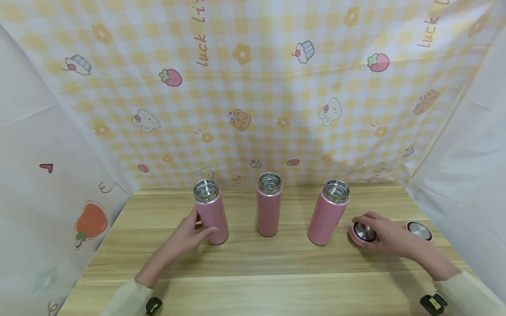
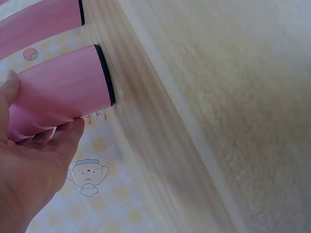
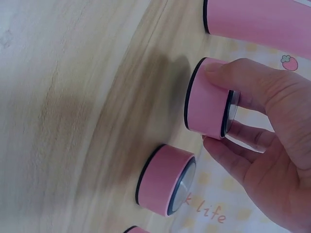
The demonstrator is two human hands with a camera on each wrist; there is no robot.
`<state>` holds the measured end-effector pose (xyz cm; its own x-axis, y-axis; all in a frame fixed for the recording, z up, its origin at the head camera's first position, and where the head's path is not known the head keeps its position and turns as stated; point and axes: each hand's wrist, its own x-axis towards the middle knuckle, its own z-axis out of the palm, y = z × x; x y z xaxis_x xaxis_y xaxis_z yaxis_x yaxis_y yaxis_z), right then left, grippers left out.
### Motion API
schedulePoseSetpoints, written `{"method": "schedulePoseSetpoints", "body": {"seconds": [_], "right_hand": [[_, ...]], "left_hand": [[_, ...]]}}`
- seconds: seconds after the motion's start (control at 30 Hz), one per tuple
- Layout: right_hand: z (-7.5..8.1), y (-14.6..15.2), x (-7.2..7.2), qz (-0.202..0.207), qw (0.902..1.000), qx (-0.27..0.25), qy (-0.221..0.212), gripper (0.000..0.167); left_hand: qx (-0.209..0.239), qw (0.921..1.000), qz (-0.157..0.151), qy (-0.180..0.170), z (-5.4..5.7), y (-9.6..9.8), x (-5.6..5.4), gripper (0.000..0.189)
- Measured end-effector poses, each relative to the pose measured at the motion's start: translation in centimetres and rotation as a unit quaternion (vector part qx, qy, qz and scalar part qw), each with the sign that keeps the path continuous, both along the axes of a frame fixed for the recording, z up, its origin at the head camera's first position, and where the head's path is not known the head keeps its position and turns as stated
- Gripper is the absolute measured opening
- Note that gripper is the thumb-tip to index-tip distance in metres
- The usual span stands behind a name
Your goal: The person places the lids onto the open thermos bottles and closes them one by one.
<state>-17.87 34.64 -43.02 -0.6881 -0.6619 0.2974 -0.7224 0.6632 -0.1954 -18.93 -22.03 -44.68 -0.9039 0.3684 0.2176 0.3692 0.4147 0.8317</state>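
Note:
Three pink thermos bottles with bare steel mouths stand upright in a row across the table. My left hand [image 1: 185, 236] grips the left thermos bottle [image 1: 213, 219] low on its body, thumb in front and fingers behind. In the left wrist view, that bottle's dark base rim lies at the tabletop. The middle thermos bottle [image 1: 269, 213] and the right thermos bottle [image 1: 326, 219] stand untouched. To the right of them, my right hand [image 1: 391, 237] holds a pink thermos lid [image 3: 209, 99] by its sides, steel top up, close over the table.
A second pink lid [image 3: 163, 179] rests on the wooden table [image 1: 253, 289], partly behind the right hand in the head view. The edge of another pink piece [image 3: 136, 229] shows low in the right wrist view. A yellow checked cloth [image 1: 261, 87] hangs behind the table.

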Motion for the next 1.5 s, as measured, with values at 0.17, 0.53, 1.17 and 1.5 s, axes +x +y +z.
{"method": "schedulePoseSetpoints", "body": {"seconds": [0.17,0.53,1.17,1.5], "right_hand": [[0.7,0.2,0.4,0.01,0.9997,0.019,-0.013,0.059],[2.0,-0.6,1.7,0.007,0.9979,0.052,-0.039,0.058],[2.0,-3.2,2.9,0.052,0.9963,0.052,-0.045,0.059],[2.7,-4.6,3.5,0.074,0.9952,0.04,-0.05,0.057]], "left_hand": [[0.003,1.0,-0.001,-0.002,0.1,0.1,0.1,0.066],[-0.001,1.0,0.001,0.003,0.2,0.1,0.1,0.067],[-0.006,0.9999,-0.004,0.007,0.1,0.1,0.6,0.069],[-0.006,0.9999,-0.009,-0.004,0.3,0.3,0.6,0.075]]}}
